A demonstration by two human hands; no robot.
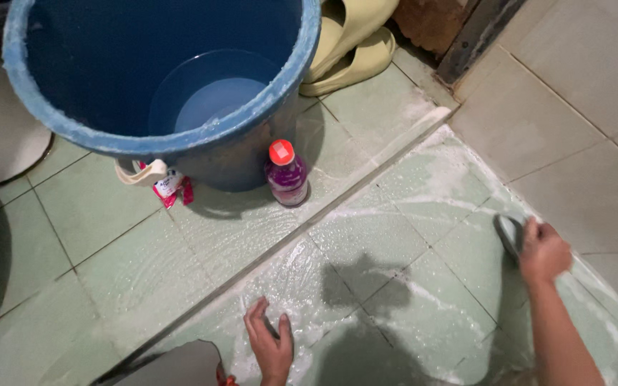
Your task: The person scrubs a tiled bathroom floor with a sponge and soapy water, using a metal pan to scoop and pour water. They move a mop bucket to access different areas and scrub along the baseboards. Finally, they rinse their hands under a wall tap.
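Scrub brush (509,232): gripped in your right hand (543,250) against the soapy green floor tiles (395,236) by the wall; left hand (270,343) spread flat, bracing. Scrubbing underway; next stroke needs firm pressure.

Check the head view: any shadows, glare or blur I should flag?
Head view: dim, light from above; a hard shadow falls on the soapy green floor tiles between the left hand and the right hand. Wet sheen near the purple bottle, no blown-out glare. The scrub brush is slightly motion-blurred; the blue bucket rim bows from wide-angle distortion.
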